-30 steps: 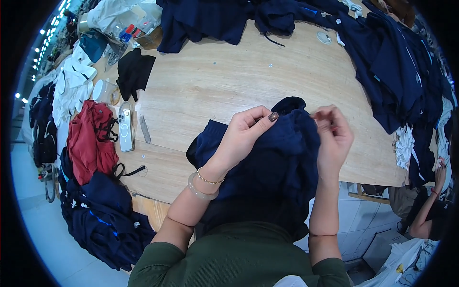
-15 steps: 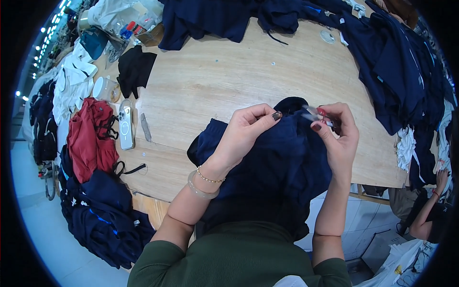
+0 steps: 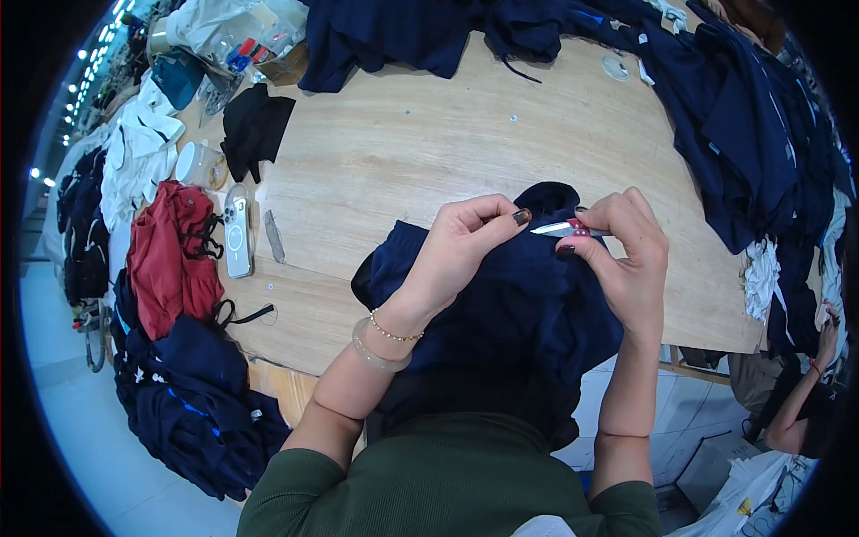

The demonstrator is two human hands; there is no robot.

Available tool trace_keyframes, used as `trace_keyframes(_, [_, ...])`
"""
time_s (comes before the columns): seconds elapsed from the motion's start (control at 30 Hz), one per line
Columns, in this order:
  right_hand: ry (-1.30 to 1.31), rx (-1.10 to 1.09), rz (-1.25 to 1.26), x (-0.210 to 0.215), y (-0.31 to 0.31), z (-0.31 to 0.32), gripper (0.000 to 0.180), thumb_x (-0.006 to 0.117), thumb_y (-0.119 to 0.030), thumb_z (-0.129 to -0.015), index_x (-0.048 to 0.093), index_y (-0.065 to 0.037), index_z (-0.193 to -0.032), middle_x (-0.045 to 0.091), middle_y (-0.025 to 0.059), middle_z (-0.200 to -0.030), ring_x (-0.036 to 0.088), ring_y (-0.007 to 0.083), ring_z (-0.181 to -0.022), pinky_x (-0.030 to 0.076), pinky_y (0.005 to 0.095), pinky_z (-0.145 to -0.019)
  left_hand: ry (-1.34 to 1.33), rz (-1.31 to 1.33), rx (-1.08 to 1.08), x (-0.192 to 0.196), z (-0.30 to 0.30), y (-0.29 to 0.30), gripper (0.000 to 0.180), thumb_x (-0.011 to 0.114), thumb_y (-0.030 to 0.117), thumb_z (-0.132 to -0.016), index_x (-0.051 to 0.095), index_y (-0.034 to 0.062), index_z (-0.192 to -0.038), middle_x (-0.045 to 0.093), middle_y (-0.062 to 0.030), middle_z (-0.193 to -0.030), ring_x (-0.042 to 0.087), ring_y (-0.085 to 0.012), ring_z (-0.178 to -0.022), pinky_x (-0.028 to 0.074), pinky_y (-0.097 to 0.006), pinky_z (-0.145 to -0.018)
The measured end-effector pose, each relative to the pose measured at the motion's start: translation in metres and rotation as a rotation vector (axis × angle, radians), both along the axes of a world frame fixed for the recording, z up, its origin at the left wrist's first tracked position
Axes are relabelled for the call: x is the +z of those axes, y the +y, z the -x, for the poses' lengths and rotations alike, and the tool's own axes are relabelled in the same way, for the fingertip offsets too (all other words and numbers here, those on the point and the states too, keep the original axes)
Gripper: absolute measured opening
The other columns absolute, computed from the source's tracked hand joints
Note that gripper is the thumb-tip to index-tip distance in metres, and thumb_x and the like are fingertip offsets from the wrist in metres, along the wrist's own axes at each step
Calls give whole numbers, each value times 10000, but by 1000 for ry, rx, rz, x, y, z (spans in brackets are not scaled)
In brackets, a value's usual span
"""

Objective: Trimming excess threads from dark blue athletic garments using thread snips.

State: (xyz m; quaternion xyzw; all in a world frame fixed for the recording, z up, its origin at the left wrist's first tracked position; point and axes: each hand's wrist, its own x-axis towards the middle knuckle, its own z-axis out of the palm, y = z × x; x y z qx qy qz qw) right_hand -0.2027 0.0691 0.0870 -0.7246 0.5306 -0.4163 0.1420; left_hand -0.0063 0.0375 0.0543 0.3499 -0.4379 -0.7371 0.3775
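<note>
A dark navy garment (image 3: 501, 304) lies bunched in front of me, partly on the table and partly over my lap. Its far edge rises in a black curved fold (image 3: 548, 192). My left hand (image 3: 465, 237) rests over the garment with thumb and forefinger pinched by that fold; what sits in the pinch is too small to make out. In my right hand (image 3: 626, 255) is a pair of thread snips (image 3: 573, 229) with red on the handle, gripped between thumb and fingers. The silver blades point left, close to my left fingertips.
Left on the wooden table (image 3: 385, 134) are a phone (image 3: 237, 237), a red garment (image 3: 170, 259), a plastic tub (image 3: 199, 166) and black cloth (image 3: 255, 130). Navy garments are heaped at the far edge, right (image 3: 734, 134) and lower left (image 3: 197, 412). Another person's arm (image 3: 810, 385) shows at right.
The snips have turned and moved slightly left and down, blades now pointing at my left fingertips. Their blades looked parted before and appear together now. My left hand has barely moved.
</note>
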Motion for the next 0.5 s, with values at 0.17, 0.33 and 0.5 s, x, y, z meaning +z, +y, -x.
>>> trace_keyframes(0.17, [0, -13, 27, 2, 0, 4, 266, 786, -184, -636, 630, 0, -746, 595, 61, -696, 481, 201, -659, 396, 305, -584, 1, 18, -6, -1, 0, -1, 115, 584, 98, -896, 648, 11, -856, 590, 50, -794, 492, -12, -760, 382, -174, -728])
trace_keyframes(0.33, [23, -9, 9, 1, -1, 0, 259, 786, -175, -636, 626, -3, -746, 595, 59, -694, 475, 206, -654, 397, 306, -588, 13, -3, -9, -3, -1, -1, 114, 583, 95, -894, 648, 8, -861, 593, 49, -798, 493, -12, -761, 385, -173, -725])
trace_keyframes(0.5, [6, -7, 35, 3, -1, 1, 258, 790, -167, -630, 628, -6, -750, 583, 59, -682, 471, 203, -657, 391, 305, -582, -33, 0, -4, -1, -1, -1, 114, 586, 96, -893, 647, 6, -862, 590, 52, -795, 491, -11, -758, 383, -173, -723])
